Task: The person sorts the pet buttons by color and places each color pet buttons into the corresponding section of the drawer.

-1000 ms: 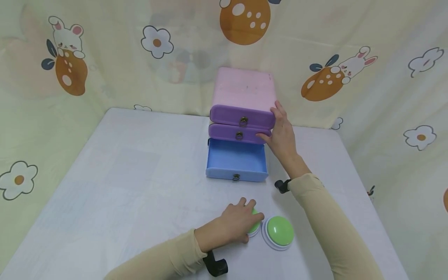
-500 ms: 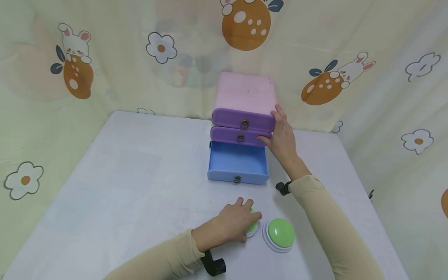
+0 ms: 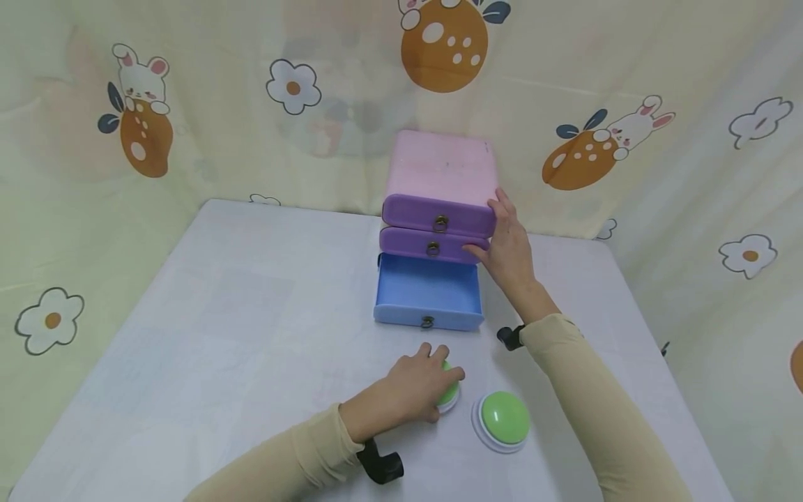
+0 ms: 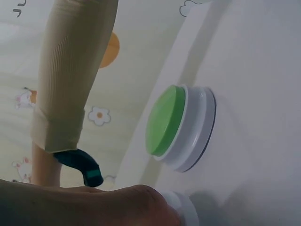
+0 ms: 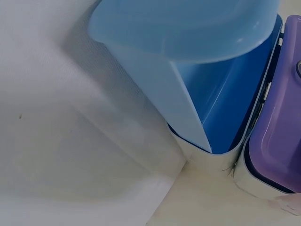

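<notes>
My left hand [image 3: 414, 387] grips a green push button [image 3: 449, 392] with a white base, fingers spread around its dome. In the left wrist view that hand covers most of it, and only part of the white base [image 4: 184, 207] shows. A second green push button [image 3: 505, 418] sits on the table just right of it, untouched. At the back stands a small drawer cabinet [image 3: 444, 164] with a pink top and purple drawer fronts. My right hand [image 3: 509, 247] touches its right side with fairly straight fingers, the thumb on the middle drawer's front [image 3: 408, 242]. Below, the blue bottom drawer [image 3: 428, 286] is pulled out.
A white cloth covers the table [image 3: 263, 293]. Behind the cabinet hangs a patterned curtain [image 3: 351, 153], which also lines both sides. Black wrist-camera mounts stick out at the left cuff [image 3: 380, 466] and right cuff [image 3: 511, 337].
My left hand has slid its push button slightly away and to the left, widening the gap to the other button. My right hand stays at the cabinet. The head view has shifted a little.
</notes>
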Motion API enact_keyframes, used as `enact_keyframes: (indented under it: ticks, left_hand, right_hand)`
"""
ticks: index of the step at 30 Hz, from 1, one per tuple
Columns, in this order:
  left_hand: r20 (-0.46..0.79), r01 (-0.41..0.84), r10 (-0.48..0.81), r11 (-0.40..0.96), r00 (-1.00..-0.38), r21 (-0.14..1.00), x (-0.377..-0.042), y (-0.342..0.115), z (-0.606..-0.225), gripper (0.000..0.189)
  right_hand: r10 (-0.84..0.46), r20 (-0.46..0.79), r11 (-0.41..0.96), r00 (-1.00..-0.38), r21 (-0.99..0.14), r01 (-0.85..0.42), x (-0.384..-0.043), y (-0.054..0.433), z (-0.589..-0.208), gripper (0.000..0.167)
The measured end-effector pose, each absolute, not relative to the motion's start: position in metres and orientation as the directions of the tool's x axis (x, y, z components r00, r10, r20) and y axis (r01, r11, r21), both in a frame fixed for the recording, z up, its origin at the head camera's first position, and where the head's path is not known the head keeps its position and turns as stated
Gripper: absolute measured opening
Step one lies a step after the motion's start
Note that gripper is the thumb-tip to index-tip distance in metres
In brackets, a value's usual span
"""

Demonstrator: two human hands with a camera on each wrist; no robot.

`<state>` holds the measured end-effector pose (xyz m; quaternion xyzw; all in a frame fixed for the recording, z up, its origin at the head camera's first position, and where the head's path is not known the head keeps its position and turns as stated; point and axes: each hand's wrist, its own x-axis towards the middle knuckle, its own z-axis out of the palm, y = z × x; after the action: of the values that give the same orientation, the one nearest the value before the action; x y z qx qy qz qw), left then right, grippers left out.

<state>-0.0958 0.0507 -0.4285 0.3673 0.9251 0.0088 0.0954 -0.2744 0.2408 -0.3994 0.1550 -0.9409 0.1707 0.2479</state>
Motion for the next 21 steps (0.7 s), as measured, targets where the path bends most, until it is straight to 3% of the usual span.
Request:
enact_keyframes:
  ticks: [21]
  left_hand:
    - [-0.061, 0.599, 0.615, 0.783, -0.786, 0.165, -0.11, 0.035, -0.418, 0.065]
  right_hand:
    - [-0.212, 0.515, 0.893, -0.831, -0.243, -0.378, -0.277, 0.242, -0.401, 0.095]
